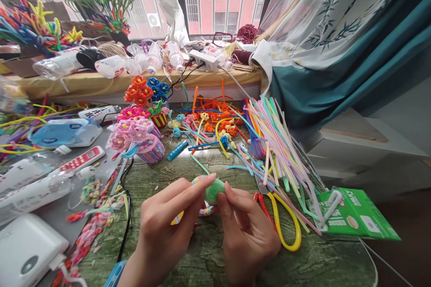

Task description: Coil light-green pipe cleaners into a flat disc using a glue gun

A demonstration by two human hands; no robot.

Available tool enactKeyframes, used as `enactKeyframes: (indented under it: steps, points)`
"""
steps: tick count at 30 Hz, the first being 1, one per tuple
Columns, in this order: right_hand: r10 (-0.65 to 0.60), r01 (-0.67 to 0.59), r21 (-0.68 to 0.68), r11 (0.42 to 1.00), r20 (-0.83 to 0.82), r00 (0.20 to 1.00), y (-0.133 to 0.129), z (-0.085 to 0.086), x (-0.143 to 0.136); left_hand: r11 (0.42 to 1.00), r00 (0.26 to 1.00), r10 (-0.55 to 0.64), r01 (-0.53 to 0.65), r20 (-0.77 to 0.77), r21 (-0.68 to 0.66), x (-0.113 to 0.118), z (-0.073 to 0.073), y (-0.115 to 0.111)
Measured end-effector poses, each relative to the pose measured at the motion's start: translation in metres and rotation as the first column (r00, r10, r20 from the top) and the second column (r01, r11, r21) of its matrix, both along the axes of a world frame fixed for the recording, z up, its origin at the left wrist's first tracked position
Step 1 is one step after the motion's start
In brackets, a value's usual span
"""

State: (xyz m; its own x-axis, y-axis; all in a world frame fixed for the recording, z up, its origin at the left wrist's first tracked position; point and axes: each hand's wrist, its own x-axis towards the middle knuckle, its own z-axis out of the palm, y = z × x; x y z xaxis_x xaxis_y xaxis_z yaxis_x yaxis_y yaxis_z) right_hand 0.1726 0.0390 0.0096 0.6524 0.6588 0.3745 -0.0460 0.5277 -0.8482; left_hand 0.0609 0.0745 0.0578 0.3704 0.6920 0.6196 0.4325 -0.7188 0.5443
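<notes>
Between the fingertips of both hands is a mint-green pipe cleaner coil [214, 192], a flat round spiral with a straight tail running up and left. My left hand [171, 215] grips its left side, index finger stretched along the top. On the right edge, the thumb and index finger of my right hand [247, 228] pinch it. Behind the hands, a multicoloured pastel piece [206, 211] is mostly hidden. Scissors [286, 228] with yellow and red handles lie just right of my right hand, their blades partly under pipe cleaners.
A large bundle of pastel pipe cleaners [279, 143] lies at right, by a green packet [363, 215]. Pipe-cleaner flowers in a purple pot [151, 145] and a blue lighter-sized stick [177, 150] stand beyond the hands. Left are plastic bottles [40, 193], a cable [128, 215] and a white power adapter [32, 251].
</notes>
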Motion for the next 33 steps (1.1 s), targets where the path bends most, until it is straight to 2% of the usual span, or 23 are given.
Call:
enactKeyframes:
  steps: [15,24,33]
  points:
    - [-0.028,0.028,-0.001,1.0,0.009,1.0,0.0003,-0.0038,-0.0049,0.999,0.999,-0.011,0.012,0.052,-0.032,-0.0016,0.0025,0.0016]
    - [-0.024,0.024,0.007,1.0,0.009,1.0,0.0011,-0.002,-0.0055,0.999,0.997,-0.032,0.034,0.063,-0.037,-0.0035,-0.0037,0.0017]
    - [-0.034,0.034,0.011,0.999,0.023,0.999,-0.0002,-0.0024,-0.0047,0.999,0.999,-0.039,0.039,0.025,-0.028,-0.0018,0.0031,0.0009]
